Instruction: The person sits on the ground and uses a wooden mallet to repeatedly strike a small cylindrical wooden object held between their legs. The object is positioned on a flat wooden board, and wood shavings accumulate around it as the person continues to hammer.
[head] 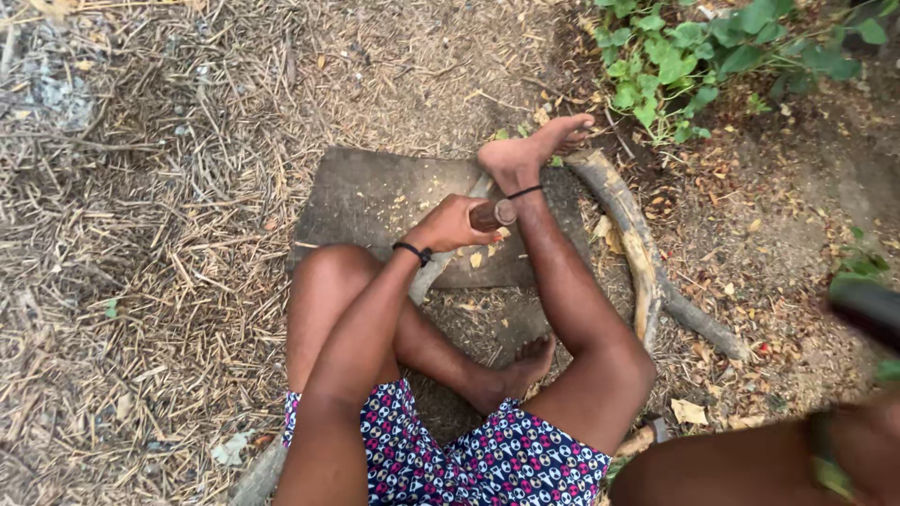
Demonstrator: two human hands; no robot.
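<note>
Head view, the only one supplied: the person sits on bare ground strewn with dry grass and twigs, legs bare, in patterned shorts. The left hand is curled shut around a brown stick, whose cut end shows round just past the thumb side of the fist. A black band sits on that wrist. The stick's long axis runs roughly from lower left to upper right, from the fist towards the right ankle; a paler length of wood continues below the fist towards the left knee and may be the same piece, though the join is hidden by the hand. The right foot is stretched forward with the heel on or just above the flat dark slab that lies under the work, and the stick's end sits just beside that ankle. Pale wood chips lie on the slab and on the ground near it. A thicker, crooked branch lies to the right of the right leg, well apart from the left hand. The right hand is raised at the lower right edge, heavily blurred; a dark object shows above it, and whether the fingers are closed on it cannot be told. The left hand is far nearer the stick. Green leafy plants grow at the top right.
</note>
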